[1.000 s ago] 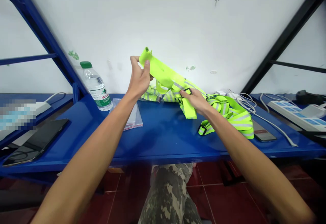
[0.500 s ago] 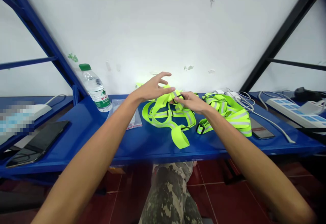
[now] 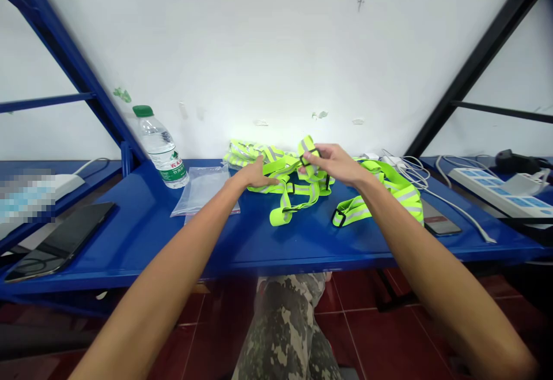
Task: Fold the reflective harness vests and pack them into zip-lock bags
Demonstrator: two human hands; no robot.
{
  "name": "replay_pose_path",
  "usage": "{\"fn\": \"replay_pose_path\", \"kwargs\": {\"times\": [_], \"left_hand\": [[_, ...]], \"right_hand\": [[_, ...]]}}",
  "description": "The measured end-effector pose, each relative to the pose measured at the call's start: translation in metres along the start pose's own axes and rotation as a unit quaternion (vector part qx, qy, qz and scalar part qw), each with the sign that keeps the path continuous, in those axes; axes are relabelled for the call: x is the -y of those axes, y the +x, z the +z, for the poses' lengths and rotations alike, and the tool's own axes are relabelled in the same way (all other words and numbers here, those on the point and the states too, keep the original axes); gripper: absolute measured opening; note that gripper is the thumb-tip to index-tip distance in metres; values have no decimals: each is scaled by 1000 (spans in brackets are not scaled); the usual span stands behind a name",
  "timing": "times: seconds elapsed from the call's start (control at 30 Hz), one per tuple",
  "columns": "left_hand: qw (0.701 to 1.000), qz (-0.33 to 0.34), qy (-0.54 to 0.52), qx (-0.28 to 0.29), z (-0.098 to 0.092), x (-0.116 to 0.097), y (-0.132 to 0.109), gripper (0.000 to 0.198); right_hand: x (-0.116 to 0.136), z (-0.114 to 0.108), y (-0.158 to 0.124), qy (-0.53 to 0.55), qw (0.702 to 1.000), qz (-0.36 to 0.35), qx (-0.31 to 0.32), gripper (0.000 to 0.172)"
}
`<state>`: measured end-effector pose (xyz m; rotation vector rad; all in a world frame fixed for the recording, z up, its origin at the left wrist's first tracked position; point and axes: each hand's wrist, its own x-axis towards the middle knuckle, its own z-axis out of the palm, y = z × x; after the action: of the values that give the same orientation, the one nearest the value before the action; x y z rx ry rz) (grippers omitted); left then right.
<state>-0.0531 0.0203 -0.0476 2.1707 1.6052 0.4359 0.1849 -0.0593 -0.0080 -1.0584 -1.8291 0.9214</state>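
Note:
A fluorescent yellow reflective strap harness (image 3: 300, 189) with silver stripes and black buckles lies partly on the blue table. My left hand (image 3: 253, 175) is low at its left side, closed on a strap between thumb and fingers; the far fingers are partly hidden. My right hand (image 3: 332, 162) pinches a raised strap section at a black buckle (image 3: 311, 154), just above the rest of the harness. Behind my left hand, against the wall, sits another bundle of similar straps (image 3: 242, 151), apparently in clear plastic. To the right, partly behind my right forearm, is a second pile of reflective straps (image 3: 404, 196).
Clear plastic bags (image 3: 201, 187) lie left of the harness, beside a water bottle (image 3: 162, 149) with a green cap. A dark tablet or phone (image 3: 63, 242) is at the far left. A phone (image 3: 441, 224), white cables (image 3: 458, 204) and a power strip (image 3: 503, 193) are on the right.
My left hand has come down from above the harness and closed on a strap. My right hand has lifted a buckled section, and the loose front loop has drawn back toward the wall.

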Motion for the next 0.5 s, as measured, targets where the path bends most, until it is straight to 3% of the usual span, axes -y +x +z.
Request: {"fn": "replay_pose_path", "kwargs": {"times": [0.13,0.2,0.27,0.33,0.43,0.5], "left_hand": [[990,8,-106,-92,6,10,7,69],[977,21,-175,-117,8,9,8,44],[956,40,-259,-136,7,3,8,34],[922,42,-362,-128,3,-6,6,35],[849,42,-526,-35,-9,-17,-1,41],[803,55,-593,27,-19,-21,-10,44]], "right_hand": [[-11,14,-2,-242,961,8,134,57],[-18,26,-3,-312,935,17,167,76],[-25,37,-4,-354,916,18,188,92],[-30,43,-3,-376,908,0,188,75],[-37,39,1,-334,933,-33,134,26],[-40,29,5,-262,961,-33,88,18]]}}
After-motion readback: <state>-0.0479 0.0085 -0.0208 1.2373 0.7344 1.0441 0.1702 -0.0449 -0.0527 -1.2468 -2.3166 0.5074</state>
